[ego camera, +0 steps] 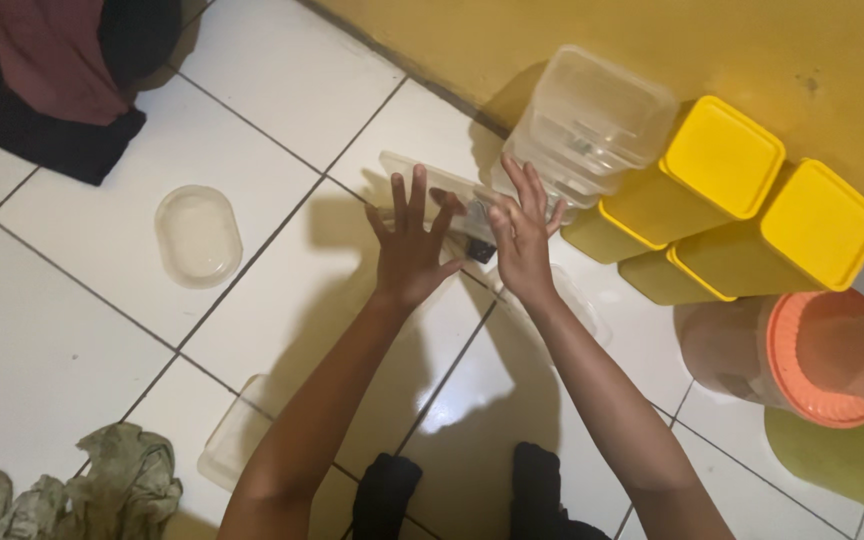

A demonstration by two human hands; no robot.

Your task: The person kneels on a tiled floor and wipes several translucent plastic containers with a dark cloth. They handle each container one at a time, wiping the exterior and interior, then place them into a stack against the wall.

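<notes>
Apparently both hands, left (410, 245) and right (522, 240), lay spread open, gripping nothing, on a clear rectangular lid (432, 185) running leftward from the yellow-lidded containers (722, 155).

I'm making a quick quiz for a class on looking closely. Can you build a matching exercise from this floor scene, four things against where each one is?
Things:
1. oval clear lid
2. yellow-lidded tubs
3. crumpled green cloth
4. orange-lidded jar

Places:
A. bottom left corner of the view
B. far right, lying on its side
C. alone on a white tile, left of the hands
D. against the yellow wall, right of the clear box

Pairs: 1-C, 2-D, 3-A, 4-B
</notes>
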